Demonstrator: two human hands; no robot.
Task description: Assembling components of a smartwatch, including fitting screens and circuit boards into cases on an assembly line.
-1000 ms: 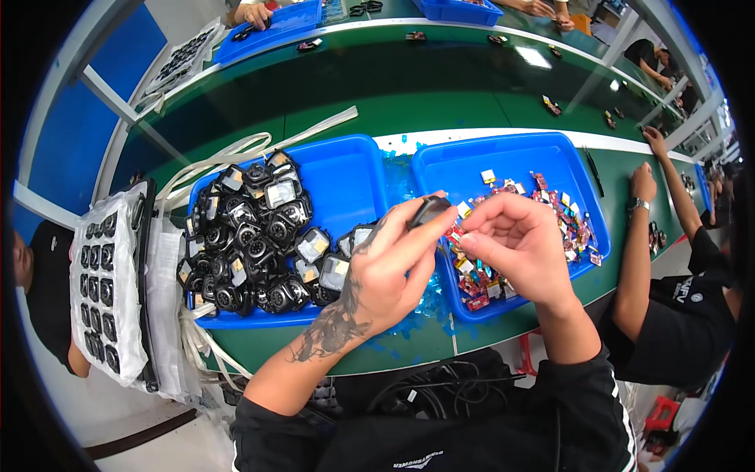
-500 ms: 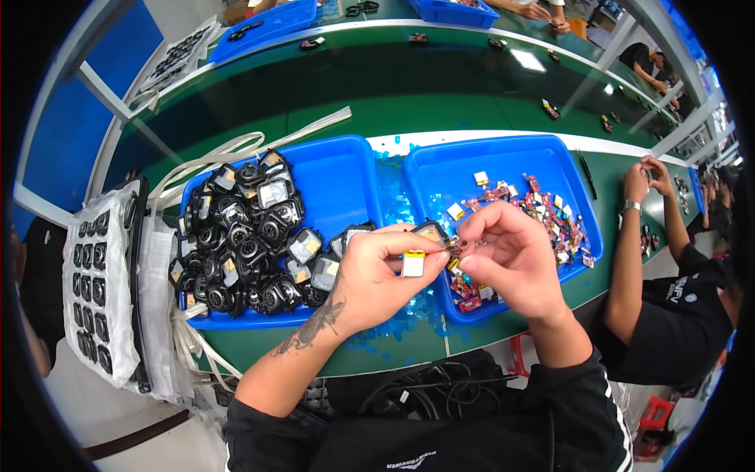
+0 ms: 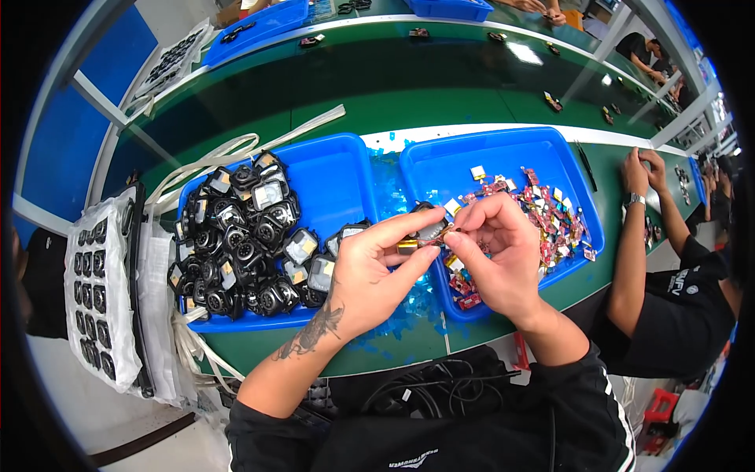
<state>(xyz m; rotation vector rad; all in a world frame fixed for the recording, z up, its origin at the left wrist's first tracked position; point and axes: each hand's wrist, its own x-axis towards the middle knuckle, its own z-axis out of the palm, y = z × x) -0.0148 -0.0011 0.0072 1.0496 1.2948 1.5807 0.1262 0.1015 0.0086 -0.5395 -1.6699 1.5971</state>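
Head view: white lettering [image 3: 413, 459] crosses the black shirt front at our lower edge, and pale print [image 3: 686, 278] marks a co-worker's dark shirt at right; other labels are too small to make out. We work over a green table [image 3: 385, 355] strewn with blue film scraps [image 3: 391, 185], beside a long green strip and metal framing. Between two blue trays, the left [image 3: 336, 177] heaped with black watch-like units [image 3: 244, 252], the right [image 3: 440, 164] scattered with small red boards [image 3: 543, 208], our left hand [image 3: 370, 275] pinches a black case [image 3: 432, 230] and a yellow-edged part [image 3: 407, 246]. Our right hand [image 3: 501, 263] brings its fingertips to the case's right side; we cannot tell whether they grip anything.
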